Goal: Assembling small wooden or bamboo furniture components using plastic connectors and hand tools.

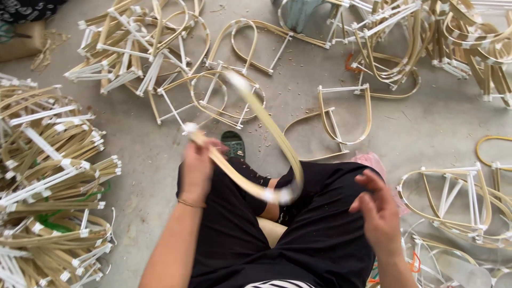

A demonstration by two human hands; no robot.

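Observation:
My left hand (198,165) grips one end of a bent bamboo strip (269,122), a flat pale-yellow band with white tape at its ends. The strip curves up and away, then loops down over my lap in black trousers; it is motion-blurred. My right hand (377,210) hovers to the right of the loop, fingers apart, holding nothing. A thin bracelet circles my left wrist.
Bent bamboo frames with white taped joints lie all over the concrete floor: a stacked pile at the left (50,176), heaps at the top (138,48) and top right (458,37), single frames at the centre (344,114) and right (458,197). A green sandal (233,144) shows by my knee.

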